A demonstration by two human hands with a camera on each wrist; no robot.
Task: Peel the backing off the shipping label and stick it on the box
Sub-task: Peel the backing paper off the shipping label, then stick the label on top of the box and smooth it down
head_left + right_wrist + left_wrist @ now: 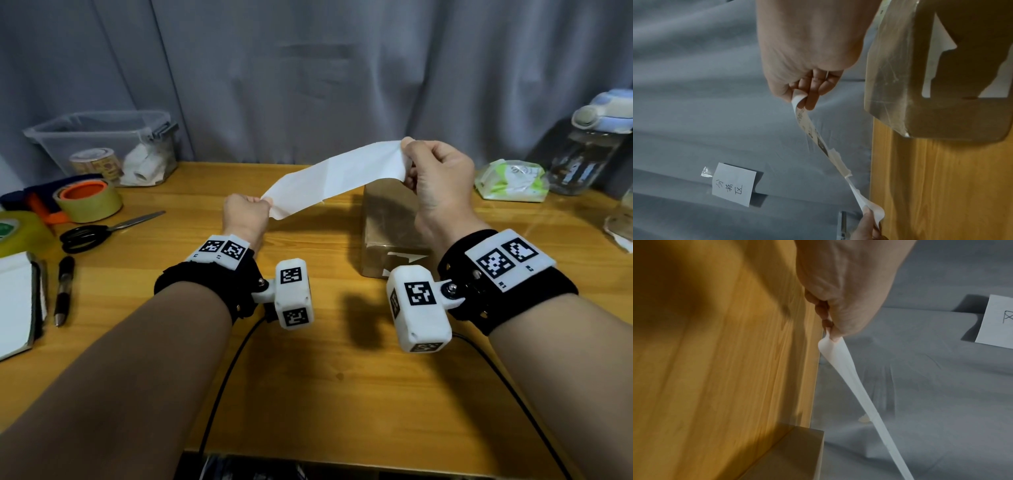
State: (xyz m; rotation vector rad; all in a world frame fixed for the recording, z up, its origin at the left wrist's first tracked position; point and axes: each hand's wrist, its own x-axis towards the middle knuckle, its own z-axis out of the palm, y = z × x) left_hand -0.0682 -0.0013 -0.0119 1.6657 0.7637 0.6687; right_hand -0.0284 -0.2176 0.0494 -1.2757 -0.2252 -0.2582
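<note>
A long white shipping label is stretched in the air between both hands, above the wooden table. My left hand pinches its lower left end, near the table. My right hand pinches its raised right end, above the box. The label's printed side shows in the right wrist view, and a second white layer stands off the strip midway. The brown cardboard box stands on the table under my right hand, wrapped in clear tape.
At the left lie tape rolls, black scissors, a pen and a notebook. A clear bin stands at the back left. A tissue pack and a bottle are at the right. A grey curtain hangs behind.
</note>
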